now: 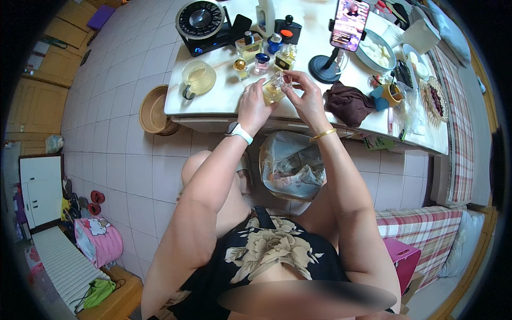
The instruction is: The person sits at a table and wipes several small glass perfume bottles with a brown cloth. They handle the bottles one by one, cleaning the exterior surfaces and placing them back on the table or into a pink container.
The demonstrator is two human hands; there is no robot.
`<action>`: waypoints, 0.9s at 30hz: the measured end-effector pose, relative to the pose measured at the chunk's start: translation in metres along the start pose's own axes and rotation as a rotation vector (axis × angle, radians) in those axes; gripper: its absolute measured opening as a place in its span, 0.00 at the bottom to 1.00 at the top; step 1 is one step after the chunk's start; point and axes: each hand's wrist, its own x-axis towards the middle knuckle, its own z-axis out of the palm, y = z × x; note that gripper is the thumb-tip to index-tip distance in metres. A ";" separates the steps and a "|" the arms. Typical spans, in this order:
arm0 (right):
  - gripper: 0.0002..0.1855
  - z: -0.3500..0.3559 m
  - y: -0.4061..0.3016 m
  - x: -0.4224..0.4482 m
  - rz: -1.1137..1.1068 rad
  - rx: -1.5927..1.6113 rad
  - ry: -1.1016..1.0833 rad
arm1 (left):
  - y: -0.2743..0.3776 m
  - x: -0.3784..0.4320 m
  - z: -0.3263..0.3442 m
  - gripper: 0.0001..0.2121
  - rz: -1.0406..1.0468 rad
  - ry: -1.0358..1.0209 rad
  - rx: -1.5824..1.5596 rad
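A clear glass perfume bottle [272,93] with pale yellow liquid is held above the front edge of the table [224,105]. My left hand [255,103] wraps around its side and base. With thumb and fingertips, my right hand [309,99] grips the clear stopper [283,79] at the bottle's top; whether it is seated or lifted is hard to see. Just behind stand several more bottles: a small one with a gold ball cap [240,70], a pink one with a dark blue cap [261,64], and a dark-labelled one [285,59].
A glass jug [200,79] of yellowish liquid stands left. A fan [201,21] is behind it. To the right are a phone [349,25] on a stand [322,68], a bowl [390,63] of pale pieces and a dark cloth [349,105]. A lined bin [276,182] stands below.
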 end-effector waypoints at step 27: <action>0.45 -0.036 -0.017 -0.002 -0.027 -0.076 -0.272 | 0.023 0.006 -0.032 0.29 -0.105 -0.294 -0.922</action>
